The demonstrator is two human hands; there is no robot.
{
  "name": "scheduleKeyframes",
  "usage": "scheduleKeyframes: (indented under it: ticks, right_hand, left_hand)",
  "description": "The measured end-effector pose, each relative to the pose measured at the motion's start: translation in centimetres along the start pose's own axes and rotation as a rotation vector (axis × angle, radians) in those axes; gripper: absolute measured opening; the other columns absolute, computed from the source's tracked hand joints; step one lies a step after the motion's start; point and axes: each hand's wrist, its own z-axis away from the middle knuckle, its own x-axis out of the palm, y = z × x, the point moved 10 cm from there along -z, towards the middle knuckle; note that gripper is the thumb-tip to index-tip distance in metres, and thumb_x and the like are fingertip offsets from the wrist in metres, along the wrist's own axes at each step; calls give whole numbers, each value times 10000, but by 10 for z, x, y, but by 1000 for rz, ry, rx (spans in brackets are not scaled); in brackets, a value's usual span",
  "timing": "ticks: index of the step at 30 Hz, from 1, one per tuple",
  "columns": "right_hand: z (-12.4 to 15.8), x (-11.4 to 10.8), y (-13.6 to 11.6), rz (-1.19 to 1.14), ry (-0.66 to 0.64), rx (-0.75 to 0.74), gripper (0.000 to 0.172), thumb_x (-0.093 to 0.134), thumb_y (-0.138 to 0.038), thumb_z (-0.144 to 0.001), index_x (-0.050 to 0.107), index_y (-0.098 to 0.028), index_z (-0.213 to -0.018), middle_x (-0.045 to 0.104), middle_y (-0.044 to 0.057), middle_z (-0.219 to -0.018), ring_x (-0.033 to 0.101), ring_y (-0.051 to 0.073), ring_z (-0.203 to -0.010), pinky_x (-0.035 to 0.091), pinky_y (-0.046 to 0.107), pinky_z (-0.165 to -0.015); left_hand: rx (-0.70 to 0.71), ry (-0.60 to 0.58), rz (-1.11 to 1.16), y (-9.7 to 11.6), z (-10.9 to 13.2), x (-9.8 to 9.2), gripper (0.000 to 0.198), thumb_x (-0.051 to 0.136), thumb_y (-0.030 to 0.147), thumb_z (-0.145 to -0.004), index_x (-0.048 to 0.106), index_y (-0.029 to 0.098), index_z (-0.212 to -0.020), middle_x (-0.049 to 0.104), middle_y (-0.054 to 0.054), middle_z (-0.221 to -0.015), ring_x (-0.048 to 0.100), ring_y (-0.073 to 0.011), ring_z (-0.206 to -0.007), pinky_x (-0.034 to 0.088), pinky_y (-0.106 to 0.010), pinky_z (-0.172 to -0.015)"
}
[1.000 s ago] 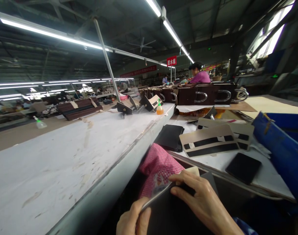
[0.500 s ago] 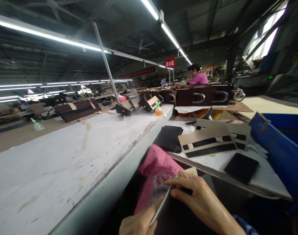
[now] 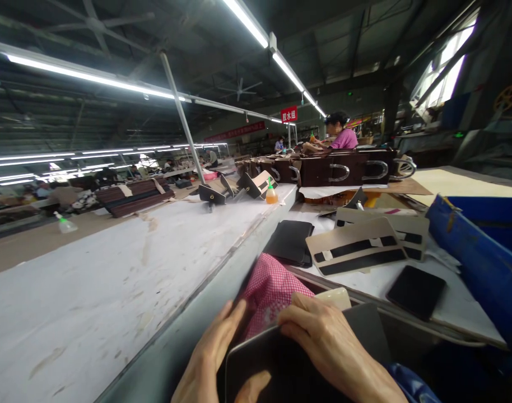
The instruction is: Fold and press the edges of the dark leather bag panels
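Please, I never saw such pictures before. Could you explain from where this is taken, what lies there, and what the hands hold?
There is no machine here: a person wears a camera on the head, so you look forward and down at that person's own hands. The left hand and right hand hold a dark flat sheet beside a pink checked cloth. On the workbench lie beige cards with black strips, a black pouch and a black phone. A long white table runs on the left; another person works far behind.
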Motion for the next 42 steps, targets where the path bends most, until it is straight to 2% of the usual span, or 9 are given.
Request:
scheduleKeyframes:
  ticks: [4,7,9,12,18,24,29,34,42]
  right_hand:
    - [-1,-4,-28,103,60,-97,215,635,-45,-883,682,-240,-808,673,-14,-791,625,149,-681,452,254,-614]
    - [3,-9,-36,142,106,-148,198,599,-77,-914,665,-245,-832,700,0,-818,657,164,-719,501,263,-680]
    - [9,-14,-32,139,148,-184,151,580,-126,-948,667,-248,-927,716,-4,-812,663,168,-697,504,272,-660]
    - [21,-23,-11,131,227,-195,137,519,-259,-1021,655,-239,-1032,732,-9,-819,675,174,-696,498,290,-644]
    - [38,-29,31,201,288,-89,311,475,-421,-1033,706,-233,-946,712,17,-793,662,191,-698,510,299,-618]
    - [32,-21,48,124,219,16,131,655,-251,-946,751,-277,-1032,725,4,-867,676,191,-792,541,284,-678]
    - [27,-21,45,194,168,9,227,711,-187,-894,778,-317,-1068,667,-8,-767,630,160,-719,493,249,-616]
    - [24,-21,37,266,128,-29,208,697,-166,-902,786,-321,-1007,625,-12,-755,592,143,-694,443,258,-636]
    - [14,-10,23,335,106,-58,173,676,-126,-901,752,-270,-842,613,-12,-730,546,148,-656,370,287,-639]
  left_hand:
    - [148,-262,-282,16,-16,30,531,458,147,-938,415,93,-1464,760,-139,-1173,760,-228,-996,623,-289,-814]
    - [-43,-523,-268,9,-22,59,557,401,17,-858,542,108,-1389,802,-69,-808,773,-206,-685,567,-239,-598]
    - [-177,-617,-211,5,-20,67,482,422,58,-876,637,173,-1292,794,-56,-747,768,-210,-659,526,-225,-564]
    - [-267,-651,-109,0,-15,69,379,476,121,-891,715,251,-1155,807,-51,-802,781,-217,-758,539,-218,-625]
    - [-321,-652,97,-6,-5,72,378,485,163,-909,757,337,-1105,818,-13,-934,782,-216,-862,590,-256,-786]
    - [-245,-629,206,0,-3,75,376,490,168,-901,767,307,-1115,805,-20,-1053,783,-205,-875,604,-243,-801]
    - [-148,-642,270,5,-2,78,443,499,145,-908,693,300,-1275,807,-14,-1043,779,-159,-850,581,-185,-823]
    - [-117,-632,336,7,-6,74,411,487,161,-917,721,296,-1227,805,-15,-1053,775,-155,-849,580,-172,-788]
    - [-254,-802,-147,5,-16,86,354,418,95,-932,725,244,-1024,795,-45,-816,774,-255,-786,563,-299,-665]
